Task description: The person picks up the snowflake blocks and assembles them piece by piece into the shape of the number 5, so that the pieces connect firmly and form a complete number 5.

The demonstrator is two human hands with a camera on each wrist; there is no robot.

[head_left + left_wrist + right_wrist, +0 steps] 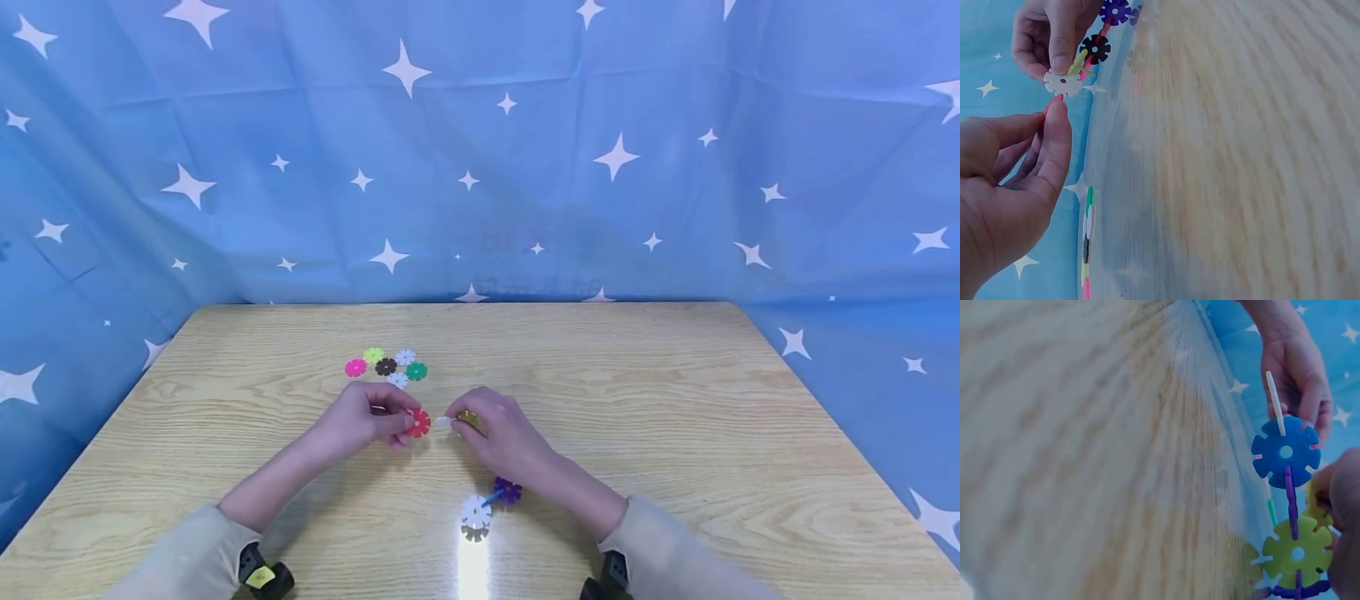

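Note:
My left hand (367,415) pinches a red notched plastic disc (420,423) between thumb and fingers. Close to its right, my right hand (491,425) holds a white notched disc (1063,82), thumb pressed on its face. That white disc belongs to a chain of joined discs, with a yellow disc (468,416) beside it. Black (1095,49) and purple (1115,11) discs show farther along in the left wrist view. Blue (1286,464) and yellow-green (1297,540) ones hang near the right hand in its wrist view. Whether red touches white I cannot tell.
Several loose discs lie flat beyond the left hand, among them a pink one (356,367), a black one (386,367) and a green one (416,372). The wooden table (675,400) ends at a blue star-patterned cloth (510,208).

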